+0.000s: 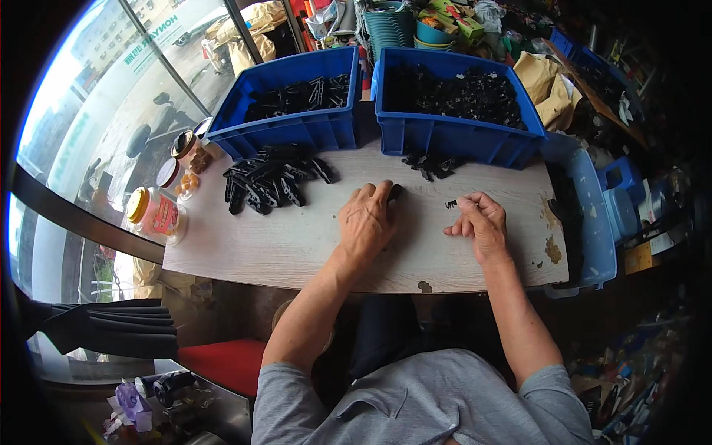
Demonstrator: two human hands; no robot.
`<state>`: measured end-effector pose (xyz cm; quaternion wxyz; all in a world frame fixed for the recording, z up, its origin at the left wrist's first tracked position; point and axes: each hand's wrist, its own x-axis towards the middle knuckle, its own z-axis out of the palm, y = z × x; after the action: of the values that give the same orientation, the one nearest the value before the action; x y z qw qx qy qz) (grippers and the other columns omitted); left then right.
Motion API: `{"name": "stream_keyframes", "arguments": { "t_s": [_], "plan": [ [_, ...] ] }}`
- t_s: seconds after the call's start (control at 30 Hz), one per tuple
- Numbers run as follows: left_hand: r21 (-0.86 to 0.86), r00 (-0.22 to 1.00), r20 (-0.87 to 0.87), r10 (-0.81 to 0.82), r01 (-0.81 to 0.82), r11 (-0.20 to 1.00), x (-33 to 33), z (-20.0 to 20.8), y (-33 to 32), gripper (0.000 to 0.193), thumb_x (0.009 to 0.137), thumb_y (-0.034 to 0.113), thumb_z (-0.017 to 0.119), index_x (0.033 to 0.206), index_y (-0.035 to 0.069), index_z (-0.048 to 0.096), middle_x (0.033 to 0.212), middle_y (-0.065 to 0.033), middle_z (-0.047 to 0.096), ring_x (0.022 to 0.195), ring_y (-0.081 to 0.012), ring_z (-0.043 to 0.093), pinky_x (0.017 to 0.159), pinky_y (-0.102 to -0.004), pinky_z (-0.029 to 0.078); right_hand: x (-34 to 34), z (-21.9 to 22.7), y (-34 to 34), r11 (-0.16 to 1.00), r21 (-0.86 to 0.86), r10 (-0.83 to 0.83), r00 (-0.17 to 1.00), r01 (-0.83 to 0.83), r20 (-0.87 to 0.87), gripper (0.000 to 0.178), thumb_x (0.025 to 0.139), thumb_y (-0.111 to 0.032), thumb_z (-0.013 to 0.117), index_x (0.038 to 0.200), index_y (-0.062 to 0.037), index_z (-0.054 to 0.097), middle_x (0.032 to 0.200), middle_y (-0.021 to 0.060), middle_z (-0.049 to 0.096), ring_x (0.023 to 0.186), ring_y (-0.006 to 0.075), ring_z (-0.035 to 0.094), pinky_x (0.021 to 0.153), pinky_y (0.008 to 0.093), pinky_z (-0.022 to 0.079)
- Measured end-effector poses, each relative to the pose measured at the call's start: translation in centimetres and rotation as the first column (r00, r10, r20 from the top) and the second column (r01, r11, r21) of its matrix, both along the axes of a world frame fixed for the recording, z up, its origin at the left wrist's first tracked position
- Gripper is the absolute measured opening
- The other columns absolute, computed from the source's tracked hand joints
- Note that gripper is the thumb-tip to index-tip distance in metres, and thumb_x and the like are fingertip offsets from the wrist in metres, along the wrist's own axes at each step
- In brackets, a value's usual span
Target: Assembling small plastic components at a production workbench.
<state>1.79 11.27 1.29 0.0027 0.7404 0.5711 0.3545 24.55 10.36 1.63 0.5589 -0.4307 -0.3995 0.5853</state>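
My left hand (366,219) rests over the middle of the table, its fingers curled round a black plastic part (395,192); most of that part is hidden under the hand. To the right, my right hand (482,222) pinches a small black toothed plastic piece (451,203) between thumb and forefinger, just above the tabletop. Left of my left hand lies a heap of long black plastic parts (271,178). A smaller pile of little black pieces (430,165) sits beyond my hands, against the right bin.
Two blue bins stand along the table's far edge: the left bin (289,133) holds long black parts, the right bin (460,138) small black pieces. Lidded jars (154,215) line the left edge by the window. A light blue tub (599,245) adjoins the table's right side.
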Motion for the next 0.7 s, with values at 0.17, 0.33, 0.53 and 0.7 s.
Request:
{"name": "stream_keyframes", "arguments": {
  "t_s": [0.17,0.33,0.53,0.7],
  "plan": [
    [-0.214,0.986,-0.133,-0.104,0.074,0.974,1.0,1.5,-0.9,0.029,0.082,0.018,0.064,0.110,0.011,0.064,0.084,-0.0147,0.066,0.073,-0.0353,0.065,0.066,-0.0443,0.052,0.0,-0.2,0.0,1.000,-0.005,-0.005,1.000,0.005,0.016,0.013,0.089,-0.016,0.069,0.086,-0.0055,0.062,0.052,-0.0008,0.047,0.048,0.0105,0.053,0.059,0.0367,0.059],
    [-0.213,0.987,-0.106,-0.122,0.098,0.972,2.2,2.1,-1.6,0.023,0.082,0.019,0.064,0.103,0.009,0.063,0.077,-0.0162,0.066,0.069,-0.0364,0.065,0.064,-0.0458,0.052,-0.4,-0.2,-0.3,1.000,-0.020,-0.005,1.000,0.006,0.024,0.014,0.089,-0.017,0.070,0.091,-0.0043,0.063,0.054,-0.0009,0.048,0.050,0.0123,0.054,0.061,0.0364,0.059],
    [-0.229,0.982,-0.083,-0.172,0.149,0.962,2.1,1.5,-1.8,0.018,0.081,0.018,0.066,0.093,0.006,0.061,0.077,-0.0169,0.066,0.072,-0.0376,0.065,0.066,-0.0477,0.050,-0.5,-0.3,-1.0,1.000,-0.021,0.008,1.000,-0.007,0.012,0.016,0.088,-0.016,0.070,0.092,-0.0029,0.062,0.055,0.0002,0.048,0.051,0.0124,0.054,0.062,0.0366,0.059],
    [-0.328,0.969,-0.097,-0.229,0.186,0.926,1.0,1.5,-2.0,0.020,0.079,0.017,0.068,0.095,0.006,0.062,0.077,-0.0163,0.066,0.072,-0.0380,0.065,0.068,-0.0474,0.050,-0.5,-0.3,-1.4,1.000,-0.010,0.017,1.000,-0.018,-0.004,0.015,0.088,-0.016,0.070,0.092,-0.0034,0.063,0.055,0.0004,0.049,0.052,0.0126,0.055,0.063,0.0373,0.059]
  ]
}}
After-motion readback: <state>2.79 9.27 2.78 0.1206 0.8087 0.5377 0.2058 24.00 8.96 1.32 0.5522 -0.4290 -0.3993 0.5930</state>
